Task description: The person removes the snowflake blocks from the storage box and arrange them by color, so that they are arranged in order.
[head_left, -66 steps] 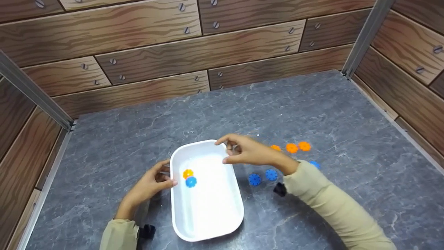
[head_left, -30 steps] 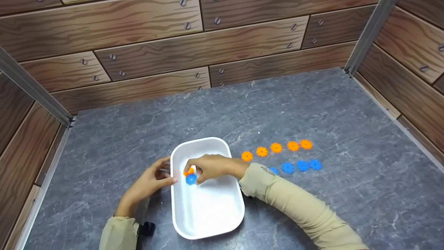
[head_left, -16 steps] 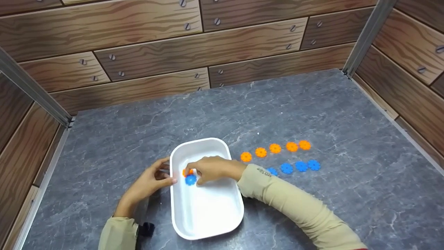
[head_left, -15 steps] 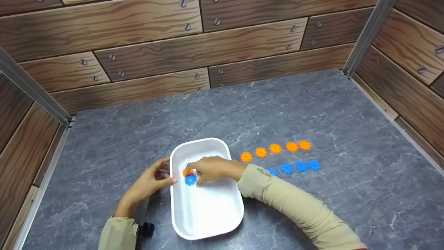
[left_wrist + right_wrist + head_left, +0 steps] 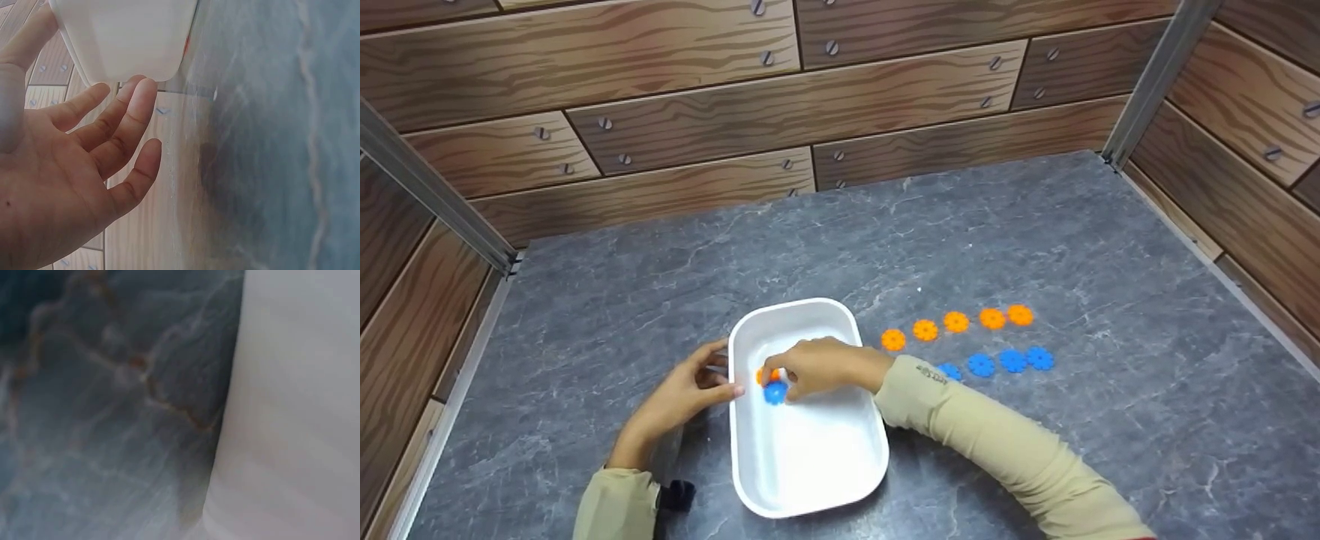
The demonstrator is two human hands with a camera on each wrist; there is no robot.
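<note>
A white rectangular tray [image 5: 840,465] with rounded corners stands on the grey table. At its left side my left hand [image 5: 686,394] holds the rim, thumb over the edge and fingers along the outer wall. The left wrist view shows this left hand [image 5: 84,146] with fingers spread, fingertips right at the tray [image 5: 126,39]. Inside the tray, my right hand [image 5: 821,367] reaches down from the right. Its index finger and thumb pinch a blue flower-shaped disc [image 5: 775,394]. An orange flower-shaped disc [image 5: 763,375] lies against the blue one, partly covered by the index finger.
Right of the tray, several orange flower discs [image 5: 956,322] form a row. Several blue ones [image 5: 981,365] form another in front, partly hidden by the right sleeve [image 5: 960,412]. Wood-patterned walls [image 5: 697,112] bound the table [image 5: 720,255]. The right wrist view shows mostly sleeve [image 5: 292,410].
Over about two seconds the right hand has moved from the tray's far right rim down to the two discs inside. Lately the blue disc has shifted slightly. The left hand stays put.
</note>
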